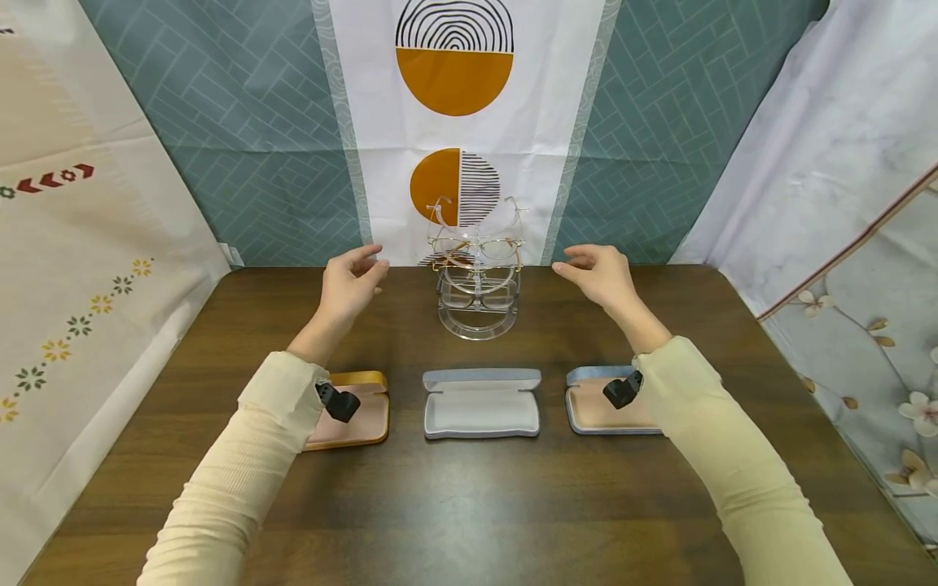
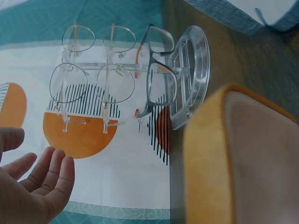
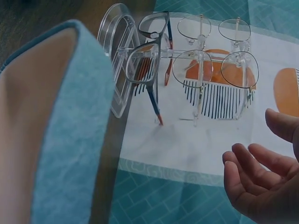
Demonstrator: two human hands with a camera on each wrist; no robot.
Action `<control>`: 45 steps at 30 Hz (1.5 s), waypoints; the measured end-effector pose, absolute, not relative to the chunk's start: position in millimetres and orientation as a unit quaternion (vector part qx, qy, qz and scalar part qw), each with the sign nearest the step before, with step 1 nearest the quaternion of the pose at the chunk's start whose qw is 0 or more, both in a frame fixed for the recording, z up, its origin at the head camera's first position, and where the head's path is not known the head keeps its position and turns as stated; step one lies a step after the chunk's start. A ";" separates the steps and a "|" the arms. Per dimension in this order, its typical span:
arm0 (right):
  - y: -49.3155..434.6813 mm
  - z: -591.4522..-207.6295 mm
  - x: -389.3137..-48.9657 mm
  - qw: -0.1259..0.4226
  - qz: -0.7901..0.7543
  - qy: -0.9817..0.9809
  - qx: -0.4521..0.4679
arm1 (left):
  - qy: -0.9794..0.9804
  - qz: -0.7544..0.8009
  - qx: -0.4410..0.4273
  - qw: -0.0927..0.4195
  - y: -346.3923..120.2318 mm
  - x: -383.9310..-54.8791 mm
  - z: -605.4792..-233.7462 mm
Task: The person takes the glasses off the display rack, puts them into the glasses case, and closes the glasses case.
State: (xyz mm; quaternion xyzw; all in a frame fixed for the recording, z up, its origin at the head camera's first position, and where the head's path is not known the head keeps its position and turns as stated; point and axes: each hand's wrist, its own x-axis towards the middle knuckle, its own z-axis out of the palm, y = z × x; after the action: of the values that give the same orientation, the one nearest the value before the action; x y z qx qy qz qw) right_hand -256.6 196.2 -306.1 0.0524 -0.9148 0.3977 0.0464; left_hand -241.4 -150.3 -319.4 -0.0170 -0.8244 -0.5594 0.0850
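Observation:
Both hands hover over the back of the table on either side of a clear plastic glasses stand (image 1: 477, 333). The left hand (image 1: 352, 281) is left of it, fingers loosely bent and holding nothing. On the other side, the right hand (image 1: 601, 275) is likewise apart from the stand, thumb and fingers spread. Three pairs of glasses sit on the stand one above another. Two are thin wire-rimmed glasses (image 2: 68, 83); the lowest are thicker dark-framed glasses (image 3: 128, 63) with orange-tipped temples.
An open yellow glasses case (image 1: 366, 422) lies under the left wrist. In the middle sits an open grey case (image 1: 481, 413), and an open blue case (image 1: 586, 407) is partly hidden by the right sleeve. A patterned cloth (image 1: 278, 122) hangs behind the wooden table (image 1: 469, 521).

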 end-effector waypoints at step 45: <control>150.6 -296.8 -295.5 -0.006 0.552 -0.834 -0.014 | -0.768 -0.638 0.040 0.030 -108.0 -299.0 -315.4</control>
State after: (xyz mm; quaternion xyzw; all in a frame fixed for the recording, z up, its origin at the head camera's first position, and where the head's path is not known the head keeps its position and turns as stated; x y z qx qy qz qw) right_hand -295.5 150.6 -296.8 -0.0136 -0.8339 0.5518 -0.0060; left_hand -299.0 -108.0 -315.4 0.0403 -0.7681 -0.6383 0.0296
